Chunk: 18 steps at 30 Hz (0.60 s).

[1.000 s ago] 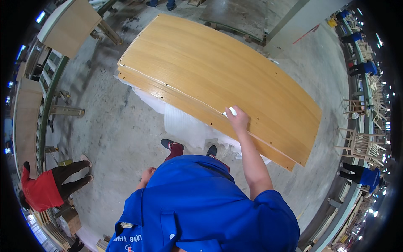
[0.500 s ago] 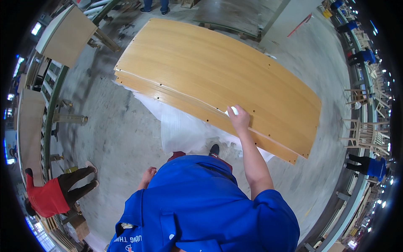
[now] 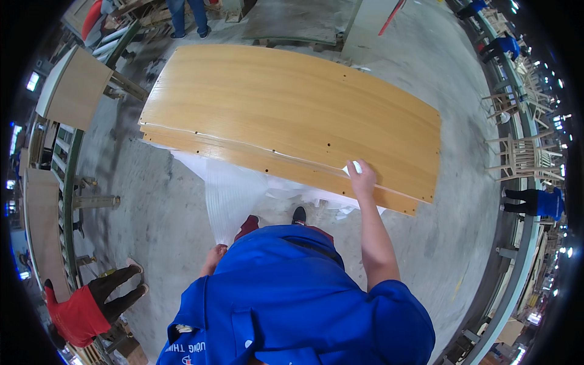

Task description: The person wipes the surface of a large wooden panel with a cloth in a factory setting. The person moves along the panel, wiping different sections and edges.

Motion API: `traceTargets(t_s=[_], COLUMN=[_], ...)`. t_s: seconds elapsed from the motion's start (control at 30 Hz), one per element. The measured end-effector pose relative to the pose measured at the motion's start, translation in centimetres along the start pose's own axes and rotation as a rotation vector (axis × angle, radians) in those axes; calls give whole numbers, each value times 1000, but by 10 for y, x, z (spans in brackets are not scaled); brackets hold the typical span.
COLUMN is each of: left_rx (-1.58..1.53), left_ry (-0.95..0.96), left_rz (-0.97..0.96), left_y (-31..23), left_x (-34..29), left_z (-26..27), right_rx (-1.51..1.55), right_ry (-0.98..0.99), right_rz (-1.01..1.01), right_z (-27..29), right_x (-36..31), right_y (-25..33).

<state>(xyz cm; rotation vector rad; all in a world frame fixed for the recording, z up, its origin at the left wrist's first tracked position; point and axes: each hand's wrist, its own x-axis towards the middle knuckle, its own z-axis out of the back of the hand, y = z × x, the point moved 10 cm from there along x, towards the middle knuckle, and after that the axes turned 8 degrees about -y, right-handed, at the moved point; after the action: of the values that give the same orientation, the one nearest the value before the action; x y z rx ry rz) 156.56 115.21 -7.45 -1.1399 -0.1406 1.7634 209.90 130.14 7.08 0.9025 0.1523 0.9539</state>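
- While one wood panel [image 3: 292, 115] lies flat above the concrete floor [image 3: 152, 201], the right hand [image 3: 363, 178] presses one white cloth [image 3: 352, 168] on its near edge.
- One left hand [image 3: 214, 255] grips the white foam sheet [image 3: 231, 194] hanging beneath.

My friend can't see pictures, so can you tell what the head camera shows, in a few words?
Seen from above, a person in a blue shirt presses the right hand, with a small white thing under the fingers, on the near edge of a big wooden panel. The left hand holds a white foam sheet hanging from under the panel, over a grey concrete floor.
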Motion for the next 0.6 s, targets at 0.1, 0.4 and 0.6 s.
traceTargets(t_s=[0.1, 0.4, 0.6], left_rx=[52, 63, 108], left_ry=[5, -20, -26], left_rz=[-5, -45, -79], left_y=[-9, -29, -36], left_x=[-4, -11, -9], left_z=[-12, -37, -42], right_rx=[-38, -63, -35], right_ry=[-26, -31, 32], right_rz=[-27, 19, -9], right_z=[26, 49, 41], right_x=[6, 10, 8], right_y=[-20, -39, -44])
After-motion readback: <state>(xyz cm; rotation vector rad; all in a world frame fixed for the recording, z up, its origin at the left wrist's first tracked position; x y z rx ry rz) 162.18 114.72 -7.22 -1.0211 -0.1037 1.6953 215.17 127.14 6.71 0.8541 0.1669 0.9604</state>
